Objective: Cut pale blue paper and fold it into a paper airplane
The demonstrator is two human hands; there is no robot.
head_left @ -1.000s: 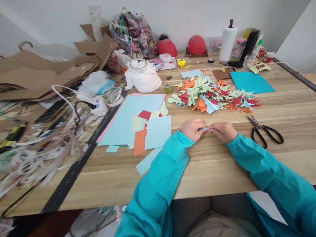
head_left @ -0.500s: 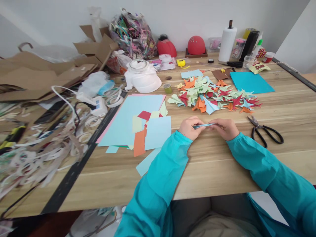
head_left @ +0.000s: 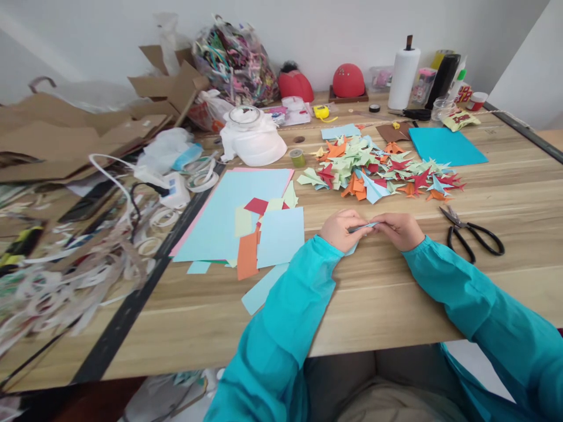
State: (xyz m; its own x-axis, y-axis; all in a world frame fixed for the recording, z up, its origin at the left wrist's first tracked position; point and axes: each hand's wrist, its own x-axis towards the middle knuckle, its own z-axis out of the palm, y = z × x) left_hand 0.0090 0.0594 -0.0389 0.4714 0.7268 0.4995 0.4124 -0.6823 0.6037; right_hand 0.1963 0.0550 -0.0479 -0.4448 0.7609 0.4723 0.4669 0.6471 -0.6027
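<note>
Between my two hands is a small folded piece of light blue paper [head_left: 364, 227], mostly covered by my fingers. My left hand [head_left: 342, 230] is closed on its left part, and a light blue corner shows beneath that hand. The fingertips of my right hand [head_left: 399, 230] pinch the other end. Just beyond my hands lies a heap of folded paper figures [head_left: 373, 167] in pale green, orange, red and blue. Black-handled scissors [head_left: 472, 231] lie to the right, blades slightly apart. Light blue sheets [head_left: 279, 237] and an orange paper strip [head_left: 248, 256] lie to the left.
A turquoise sheet [head_left: 446, 146] lies at the back right. Near the back stand a white cloth-wrapped jar [head_left: 254, 138], a green thread spool [head_left: 297, 157] and a white bottle [head_left: 403, 79]. Tangled strips [head_left: 101, 264], a power socket [head_left: 175, 189] and flattened cardboard [head_left: 79, 135] crowd the left.
The folded paper has tilted and sunk deeper between my fingers, and a light blue corner now shows under my left hand. The scissors and the heap stay put.
</note>
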